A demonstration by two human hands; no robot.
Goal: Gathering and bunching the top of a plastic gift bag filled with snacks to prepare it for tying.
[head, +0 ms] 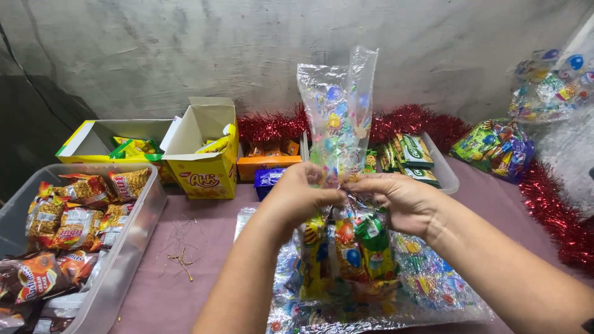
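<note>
Both hands, left hand [297, 195]; right hand [399, 199], around snack-filled treat bag [339, 111] neck

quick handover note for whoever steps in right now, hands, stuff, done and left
Left hand and right hand: both pinch the neck of a clear balloon-print party bag, its loose top standing up above the fingers.
The bag holds snack packets and stands on a pile of flat empty bags of the same print on the purple tablecloth.
Supplies: clear bin of snack packets at left, yellow boxes behind, tray of green packets at the back.
Done: bag filled; two filled bags lie at right.
Left: the neck looks gathered but no tie is visible.
</note>
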